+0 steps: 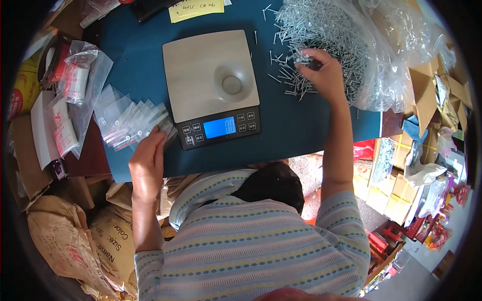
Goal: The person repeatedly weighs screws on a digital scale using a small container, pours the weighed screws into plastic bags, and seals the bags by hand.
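Observation:
My right hand (327, 75) is at the near left edge of a big pile of screws (321, 30), its thumb and fingers closed around a small bunch of them. My left hand (147, 163) lies on a fanned stack of small clear zip bags (131, 120), thumb and fingers pinched at the stack's right end. Between the hands sits a digital scale (178, 75) with a lit blue display; its digits are too faint to read. A small round dish (219, 83) rests on the scale's plate.
Loose screws lie along the pile's left side. A large clear plastic bag (389, 75) borders the pile on the right. Packed plastic bags (75, 83) are at the table's left edge, and a yellow note (196, 10) is at the back. Cardboard boxes (424, 93) stand at right.

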`<state>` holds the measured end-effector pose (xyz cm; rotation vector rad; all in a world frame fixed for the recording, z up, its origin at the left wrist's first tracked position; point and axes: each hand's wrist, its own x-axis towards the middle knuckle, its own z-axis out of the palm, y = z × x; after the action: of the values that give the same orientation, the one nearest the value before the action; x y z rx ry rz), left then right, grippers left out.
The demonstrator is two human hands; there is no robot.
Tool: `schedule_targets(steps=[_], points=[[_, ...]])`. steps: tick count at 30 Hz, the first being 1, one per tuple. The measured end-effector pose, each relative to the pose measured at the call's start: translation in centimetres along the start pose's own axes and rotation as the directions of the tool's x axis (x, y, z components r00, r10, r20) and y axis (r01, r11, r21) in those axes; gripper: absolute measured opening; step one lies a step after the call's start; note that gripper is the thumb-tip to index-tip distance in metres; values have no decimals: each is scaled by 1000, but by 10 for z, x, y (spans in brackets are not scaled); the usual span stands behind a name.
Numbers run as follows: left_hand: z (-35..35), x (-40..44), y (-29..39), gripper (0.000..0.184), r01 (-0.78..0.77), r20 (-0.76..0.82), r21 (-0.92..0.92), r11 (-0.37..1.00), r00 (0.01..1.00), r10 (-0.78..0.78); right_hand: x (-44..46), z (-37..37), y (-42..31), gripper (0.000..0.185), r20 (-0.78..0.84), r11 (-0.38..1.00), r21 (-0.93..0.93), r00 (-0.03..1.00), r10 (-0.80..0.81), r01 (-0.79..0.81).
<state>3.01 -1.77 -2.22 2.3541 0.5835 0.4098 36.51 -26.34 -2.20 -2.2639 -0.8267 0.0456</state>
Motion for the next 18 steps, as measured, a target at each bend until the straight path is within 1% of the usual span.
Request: schedule_targets(steps=[3,6,9,12,14,15,18], points=[[-1,1,0,16,-47,-24,-11,999,999,47,6,-12,4,33,116,954,183,969,219,-238],[-2,1,1,16,-71,-31,-3,997,997,71,7,-13,4,35,91,966,119,971,221,-231],[-4,0,1,17,-74,-39,-4,997,996,74,10,-19,5,35,78,946,234,974,212,-224],[-5,1,2,17,-94,-43,-15,995,995,93,11,-27,-8,34,102,946,176,961,259,-273],[-7,1,3,18,-111,-45,-10,994,993,111,13,-28,-21,34,49,986,-48,986,161,-159],[-7,1,4,18,-120,-46,-1,993,992,120,14,-28,-26,34,32,982,-161,994,108,-101],[-8,1,7,19,-127,-55,5,992,990,127,22,-30,-37,36,75,971,-229,993,92,-73]])
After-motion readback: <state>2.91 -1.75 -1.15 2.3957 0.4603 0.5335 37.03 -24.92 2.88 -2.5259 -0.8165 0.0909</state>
